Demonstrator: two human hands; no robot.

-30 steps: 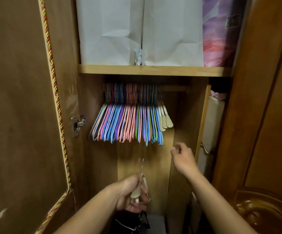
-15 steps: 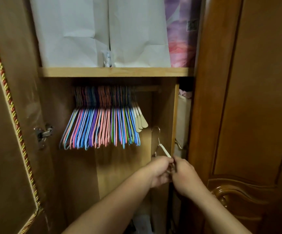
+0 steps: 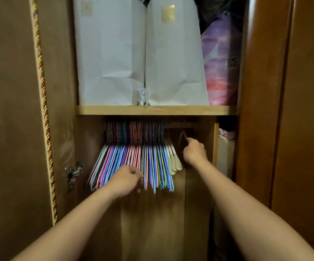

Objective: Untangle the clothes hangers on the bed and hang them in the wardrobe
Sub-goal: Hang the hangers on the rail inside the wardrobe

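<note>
**Last hanger lifted toward the rail**

Nearest, two bare forearms reaching into the open wardrobe (image 3: 199, 194), raised side by side toward the rail.

Left hand (image 3: 127, 180) set against the lower ends of the coloured hangers (image 3: 133, 159), fingers curled in and apparently pinching or steadying one or two of them; blurred, so exact contact not certain. Probably there to hold the bunch left and quiet, keeping space free on the right.

Right hand (image 3: 194, 152) higher and further right, fingers closed around the neck of a hanger whose metal hook (image 3: 183, 137) stands up just below the rail (image 3: 182, 125). Body of that hanger hidden behind the hand. Hook held upright and close under the rail, most likely so it can drop straight on; not yet over it.

Between the two hands, a few cream hangers (image 3: 174, 161) at the right end of the row, already hung.

Further back and above, a wooden shelf (image 3: 156, 110) carrying two white paper bags (image 3: 143, 53) and a purple package (image 3: 221, 68) at the right. Open door (image 3: 7, 110) on the left, edged with a twisted cord (image 3: 43, 102).
</note>
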